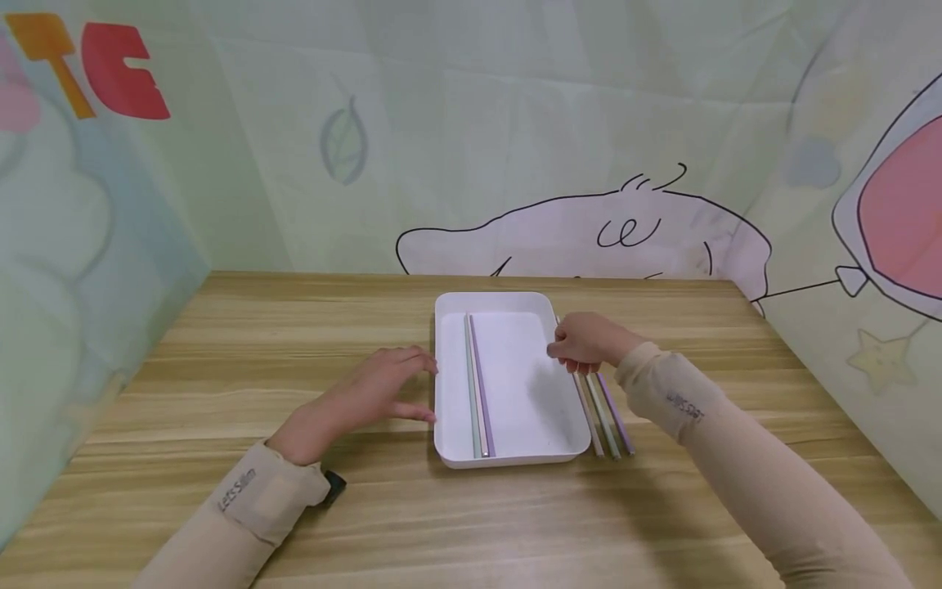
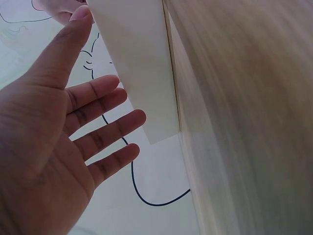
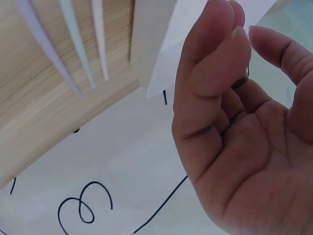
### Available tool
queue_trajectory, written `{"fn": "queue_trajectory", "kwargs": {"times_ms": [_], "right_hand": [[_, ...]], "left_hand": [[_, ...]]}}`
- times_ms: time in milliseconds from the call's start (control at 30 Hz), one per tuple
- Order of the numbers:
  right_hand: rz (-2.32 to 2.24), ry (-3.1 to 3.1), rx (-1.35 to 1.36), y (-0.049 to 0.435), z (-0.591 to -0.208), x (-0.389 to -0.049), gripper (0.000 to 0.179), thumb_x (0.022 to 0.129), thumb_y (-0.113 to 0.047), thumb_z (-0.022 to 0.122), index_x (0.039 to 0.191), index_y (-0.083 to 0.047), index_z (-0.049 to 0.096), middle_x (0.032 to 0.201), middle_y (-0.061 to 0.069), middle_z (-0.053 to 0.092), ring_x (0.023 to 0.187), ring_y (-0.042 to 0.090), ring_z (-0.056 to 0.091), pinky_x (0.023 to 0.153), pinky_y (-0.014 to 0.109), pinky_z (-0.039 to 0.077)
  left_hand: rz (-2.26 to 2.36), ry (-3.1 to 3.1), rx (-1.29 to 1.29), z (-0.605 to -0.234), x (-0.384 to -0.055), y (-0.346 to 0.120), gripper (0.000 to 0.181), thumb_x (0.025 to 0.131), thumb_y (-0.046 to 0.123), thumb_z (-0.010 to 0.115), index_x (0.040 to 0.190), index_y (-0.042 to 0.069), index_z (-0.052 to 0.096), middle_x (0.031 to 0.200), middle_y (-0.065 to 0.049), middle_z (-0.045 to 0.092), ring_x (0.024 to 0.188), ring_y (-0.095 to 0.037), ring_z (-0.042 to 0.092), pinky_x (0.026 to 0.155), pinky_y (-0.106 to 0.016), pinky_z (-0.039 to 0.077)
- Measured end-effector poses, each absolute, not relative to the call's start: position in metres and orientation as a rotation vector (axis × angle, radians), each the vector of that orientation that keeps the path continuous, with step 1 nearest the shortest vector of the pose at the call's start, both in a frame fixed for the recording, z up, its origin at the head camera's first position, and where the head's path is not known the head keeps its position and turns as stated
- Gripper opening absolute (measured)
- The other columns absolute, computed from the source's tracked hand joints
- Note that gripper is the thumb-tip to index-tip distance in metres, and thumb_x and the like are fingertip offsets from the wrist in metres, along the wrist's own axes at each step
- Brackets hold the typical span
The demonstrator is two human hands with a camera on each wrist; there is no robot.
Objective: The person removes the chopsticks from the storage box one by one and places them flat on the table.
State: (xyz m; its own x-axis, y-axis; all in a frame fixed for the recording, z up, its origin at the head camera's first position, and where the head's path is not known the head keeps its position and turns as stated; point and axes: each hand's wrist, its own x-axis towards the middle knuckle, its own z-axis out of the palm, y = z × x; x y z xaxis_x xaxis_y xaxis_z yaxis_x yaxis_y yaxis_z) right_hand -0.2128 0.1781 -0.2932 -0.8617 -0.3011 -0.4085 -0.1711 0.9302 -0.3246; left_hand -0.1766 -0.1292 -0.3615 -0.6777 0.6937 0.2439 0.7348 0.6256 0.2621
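A white rectangular tray [image 1: 526, 409] sits on the wooden table. Inside it, toward the left, lie a green stick [image 1: 471, 393], a pink stick [image 1: 482, 413] and a purple stick [image 1: 484, 393], all long and thin like chopsticks. My left hand [image 1: 375, 393] is beside the tray's left wall, its fingers extended and spread, fingertips at the wall. My right hand [image 1: 586, 339] hovers by the right rim with loosely bent fingers. In the right wrist view a gap separates thumb and index finger, and I see nothing held. Below it, similar pink, green and purple sticks [image 1: 620, 413] lie outside the tray, partly hidden.
The wooden table [image 1: 353, 507] extends around the tray. A printed cloth backdrop [image 1: 294, 164] rises behind the table and along both sides.
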Motion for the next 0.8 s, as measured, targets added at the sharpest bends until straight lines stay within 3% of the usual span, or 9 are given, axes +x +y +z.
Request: {"fn": "queue_trajectory", "kwargs": {"times_ms": [567,800], "right_hand": [[-0.358,2.614,-0.411,0.130,-0.306,-0.206,0.028,0.095,-0.021,0.052,0.075,-0.003,0.063,0.061,0.000,0.057,0.051,0.010,0.053,0.047,0.019,0.044],[-0.343,2.618,-0.402,0.117,-0.313,-0.205,0.030,0.094,-0.021,0.054,0.069,-0.007,0.060,0.059,-0.001,0.057,0.050,0.010,0.052,0.045,0.019,0.042]], "left_hand": [[-0.533,-2.754,-1.191,-0.362,-0.176,-0.129,0.060,0.073,0.044,0.079,0.114,0.004,0.061,0.120,-0.009,0.064,0.112,-0.026,0.061,0.099,-0.045,0.050],[-0.533,-2.747,-1.188,-0.360,-0.175,-0.128,0.058,0.073,0.042,0.079,0.113,0.004,0.062,0.120,-0.009,0.064,0.113,-0.027,0.061,0.098,-0.046,0.049]]}}
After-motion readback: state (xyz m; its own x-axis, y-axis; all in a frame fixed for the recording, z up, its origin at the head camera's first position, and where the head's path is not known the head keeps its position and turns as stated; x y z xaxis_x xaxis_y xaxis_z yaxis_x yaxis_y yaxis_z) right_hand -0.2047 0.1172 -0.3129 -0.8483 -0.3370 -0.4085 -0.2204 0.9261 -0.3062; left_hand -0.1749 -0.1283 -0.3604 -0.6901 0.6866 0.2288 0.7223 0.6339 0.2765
